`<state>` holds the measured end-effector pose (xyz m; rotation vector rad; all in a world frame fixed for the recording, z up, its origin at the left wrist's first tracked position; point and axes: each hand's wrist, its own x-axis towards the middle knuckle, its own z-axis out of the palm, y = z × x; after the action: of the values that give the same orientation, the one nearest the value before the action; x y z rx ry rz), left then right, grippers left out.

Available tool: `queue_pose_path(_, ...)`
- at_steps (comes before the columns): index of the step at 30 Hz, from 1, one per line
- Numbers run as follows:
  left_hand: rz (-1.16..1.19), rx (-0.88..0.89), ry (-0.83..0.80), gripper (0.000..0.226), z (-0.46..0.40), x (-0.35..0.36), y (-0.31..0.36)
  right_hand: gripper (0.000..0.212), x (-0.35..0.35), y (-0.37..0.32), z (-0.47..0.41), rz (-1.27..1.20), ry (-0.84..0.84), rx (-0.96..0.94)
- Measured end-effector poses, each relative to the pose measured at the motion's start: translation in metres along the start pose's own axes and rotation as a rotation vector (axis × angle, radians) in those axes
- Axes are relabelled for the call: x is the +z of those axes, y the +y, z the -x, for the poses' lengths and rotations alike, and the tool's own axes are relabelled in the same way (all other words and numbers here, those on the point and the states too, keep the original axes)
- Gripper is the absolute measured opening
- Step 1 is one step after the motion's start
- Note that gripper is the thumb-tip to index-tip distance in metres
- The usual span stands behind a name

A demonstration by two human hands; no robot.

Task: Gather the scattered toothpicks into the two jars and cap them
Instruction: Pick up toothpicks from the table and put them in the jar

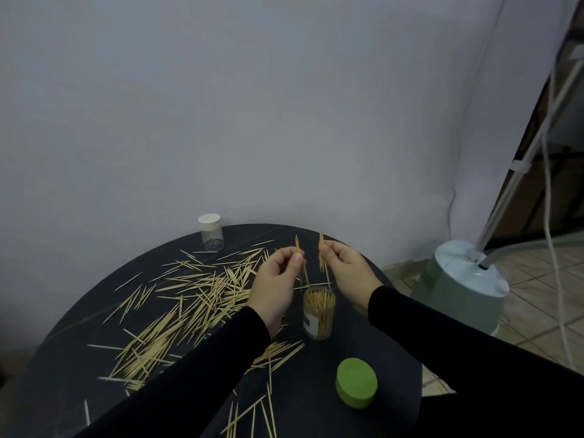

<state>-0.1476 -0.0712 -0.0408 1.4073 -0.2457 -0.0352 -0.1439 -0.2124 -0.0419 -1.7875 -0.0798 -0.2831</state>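
Both hands hover above the open jar (319,312), which stands upright on the dark round table (363,437) and is already well filled with toothpicks. The left hand (278,286) pinches a few picks (300,260) between thumb and fingertips, held roughly upright with their lower ends pointing toward the jar mouth; the other fingers are curled in. The right hand (347,273) pinches its own small bundle (321,254) the same way, just beside the left one. The step in hand looks like loading: two small bunches are gathered and lined up, ready to be dropped in. The next move calls for lowering each bundle until the tips sit inside the rim, then loosening the pinch, one hand at a time so the picks do not foul each other or catch on those already standing there. A large scatter of toothpicks (189,298) lies to the left of the jar and more near the table's front edge, so the gathering seems far from finished. The green lid (356,387) lies on the table near the jar, off it. The second jar (211,232) stands at the far edge with its white cap on, and looks empty; it would need opening before it can take its share.
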Motion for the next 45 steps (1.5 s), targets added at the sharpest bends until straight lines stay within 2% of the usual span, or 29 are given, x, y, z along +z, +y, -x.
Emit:
queue_pose_path(4,0.057,-0.038,-0.018,0.017,0.006,0.004,-0.002,0.025,0.004,0.005,0.009,0.009,-0.061,0.026)
queue_pose_path(8,0.036,-0.058,-0.018,0.014,0.012,0.003,-0.012,0.015,0.0,0.007,0.015,0.081,-0.138,0.02)
queue_pose_path(12,-0.06,-0.072,-0.087,0.014,0.013,-0.005,-0.018,0.013,-0.018,0.008,0.016,0.189,-0.28,0.035)
queue_pose_path(16,-0.251,0.021,-0.124,0.011,0.01,-0.014,-0.022,0.004,-0.034,0.014,0.014,0.303,-0.357,0.002)
queue_pose_path(19,-0.393,0.127,-0.137,0.011,0.01,-0.017,-0.024,0.027,-0.04,0.011,0.013,0.337,-0.374,-0.051)
queue_pose_path(23,-0.586,0.322,-0.135,0.018,0.014,-0.015,-0.023,0.044,-0.044,0.008,0.011,0.377,-0.397,-0.112)
queue_pose_path(27,-0.773,0.523,-0.139,0.03,0.01,-0.016,-0.023,0.075,-0.045,0.005,0.01,0.525,-0.493,-0.081)
queue_pose_path(29,-0.89,0.567,-0.154,0.033,0.006,-0.018,-0.024,0.085,-0.045,0.004,0.009,0.598,-0.528,-0.057)
queue_pose_path(32,-1.022,0.597,-0.181,0.039,0.005,-0.02,-0.021,0.077,-0.043,0.004,0.009,0.622,-0.552,-0.022)
queue_pose_path(35,-1.174,0.618,-0.26,0.054,0.004,-0.018,-0.021,0.038,-0.042,0.002,0.009,0.58,-0.557,-0.006)
queue_pose_path(36,-1.202,0.613,-0.263,0.056,0.005,-0.016,-0.02,0.031,-0.041,0.002,0.009,0.563,-0.557,0.001)
queue_pose_path(41,-1.2,0.612,-0.196,0.037,0.007,-0.002,-0.01,0.042,-0.039,0.003,0.009,0.499,-0.538,0.037)
queue_pose_path(45,-1.213,0.58,-0.209,0.03,0.005,0.004,-0.005,0.031,-0.036,0.004,0.008,0.484,-0.531,0.036)
